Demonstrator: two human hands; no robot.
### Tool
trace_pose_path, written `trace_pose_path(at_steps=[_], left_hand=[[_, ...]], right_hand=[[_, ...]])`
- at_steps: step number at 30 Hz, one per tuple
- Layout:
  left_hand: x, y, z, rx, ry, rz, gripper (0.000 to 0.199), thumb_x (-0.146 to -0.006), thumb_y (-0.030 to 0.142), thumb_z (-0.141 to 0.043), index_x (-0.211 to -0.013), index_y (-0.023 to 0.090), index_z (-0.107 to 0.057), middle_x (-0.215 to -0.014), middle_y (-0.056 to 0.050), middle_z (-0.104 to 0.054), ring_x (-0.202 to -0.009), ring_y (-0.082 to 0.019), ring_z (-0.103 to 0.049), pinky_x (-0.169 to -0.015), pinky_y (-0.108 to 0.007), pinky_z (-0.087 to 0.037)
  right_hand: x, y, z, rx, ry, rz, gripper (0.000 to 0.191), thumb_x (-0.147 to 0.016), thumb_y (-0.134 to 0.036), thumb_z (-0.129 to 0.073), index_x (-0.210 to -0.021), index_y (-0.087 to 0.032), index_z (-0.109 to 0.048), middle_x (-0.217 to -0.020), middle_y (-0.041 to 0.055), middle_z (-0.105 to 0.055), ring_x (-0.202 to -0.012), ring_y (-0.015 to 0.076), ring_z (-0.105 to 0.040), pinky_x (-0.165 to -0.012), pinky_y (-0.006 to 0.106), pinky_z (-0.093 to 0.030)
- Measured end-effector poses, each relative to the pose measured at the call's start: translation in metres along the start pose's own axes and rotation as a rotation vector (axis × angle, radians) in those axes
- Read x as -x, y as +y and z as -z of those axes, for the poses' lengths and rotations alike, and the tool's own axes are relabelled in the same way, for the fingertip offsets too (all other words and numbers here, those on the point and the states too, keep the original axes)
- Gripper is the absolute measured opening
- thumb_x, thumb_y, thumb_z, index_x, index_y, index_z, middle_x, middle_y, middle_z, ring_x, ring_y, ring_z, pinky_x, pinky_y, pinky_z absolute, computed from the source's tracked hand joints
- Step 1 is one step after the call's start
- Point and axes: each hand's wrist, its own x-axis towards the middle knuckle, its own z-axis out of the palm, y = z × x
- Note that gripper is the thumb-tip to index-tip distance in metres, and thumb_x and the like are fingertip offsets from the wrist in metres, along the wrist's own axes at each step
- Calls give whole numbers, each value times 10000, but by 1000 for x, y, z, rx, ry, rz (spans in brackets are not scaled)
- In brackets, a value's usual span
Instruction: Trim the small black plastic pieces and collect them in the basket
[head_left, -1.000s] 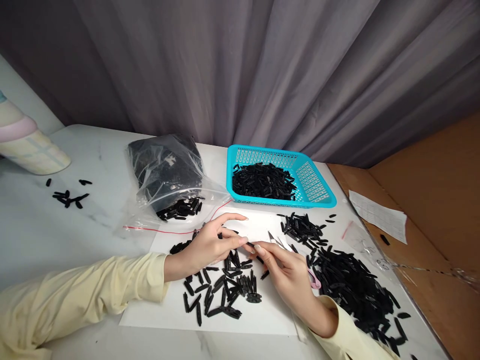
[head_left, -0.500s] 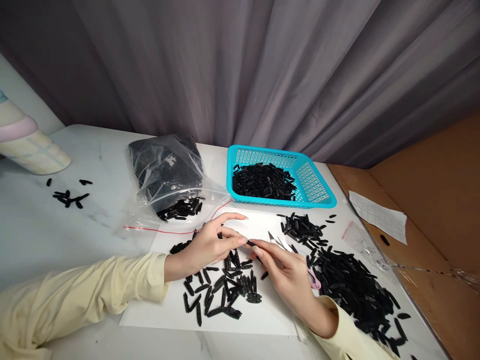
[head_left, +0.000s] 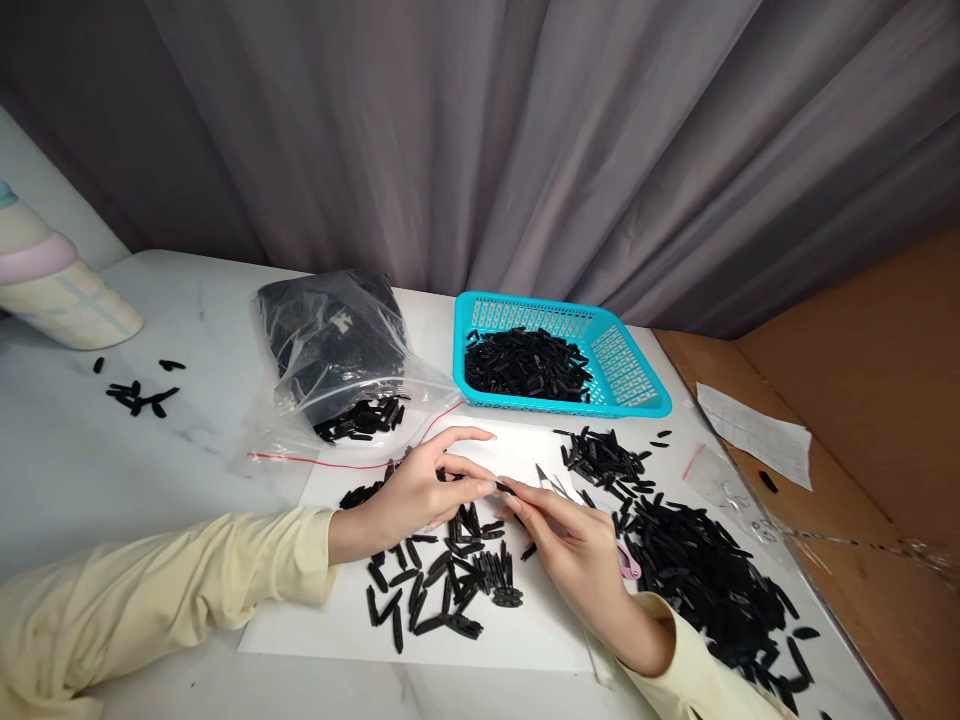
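Note:
Both hands meet above the white paper [head_left: 315,625], pinching one small, narrow black piece [head_left: 504,488] between them. My left hand [head_left: 420,490] grips its left end with thumb and index finger. Thumb and index finger of my right hand [head_left: 577,540] close on the other end, covering much of the piece. Below the hands, loose black pieces [head_left: 427,590] of a similar long shape lie scattered on the paper. Pink-handled snips [head_left: 628,562] with metal tips lie partly hidden behind my right hand.
A blue basket [head_left: 652,400] of black pieces stands at the back. Left of it lies a zip bag [head_left: 337,340] holding more. A large pile [head_left: 712,590] spreads on the right, near a small clear bag [head_left: 727,490]. A tumbler [head_left: 67,290] stands far left.
The hands stay almost in place. The black piece between the fingertips has shifted slightly, and less of it shows.

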Motion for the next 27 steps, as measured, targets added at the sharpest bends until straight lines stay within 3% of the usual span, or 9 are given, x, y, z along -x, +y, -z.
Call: trace_pose_path(at_steps=[8,18,27], left_hand=[[-1,-2,1,-17,-14,-15,488,-791,269,-653,-1229,211,-446,-990,-79,-662,-345,27,-343,-326,-127,-233],[1,1,-1,-37,4,-5,489,-777,264,-652,-1220,209,-454,-980,-75,-653,-348,17,-347,-320,-138,-243],[0,3,-2,-19,-16,-21,494,-762,199,-641,-1216,195,-447,-985,-66,-660,-356,12,-344,-321,-135,-258]], right_hand=[[0,3,-2,23,61,105,251,-803,-74,-600,-956,-228,-726,-866,26,-759,-679,166,-727,-667,231,-603],[-1,-4,-1,66,46,100,224,-817,-121,-612,-979,-231,-720,-920,41,-750,-747,198,-726,-705,290,-609],[1,-5,-3,83,78,103,227,-797,-81,-632,-958,-219,-715,-896,30,-754,-707,174,-722,-690,248,-602]])
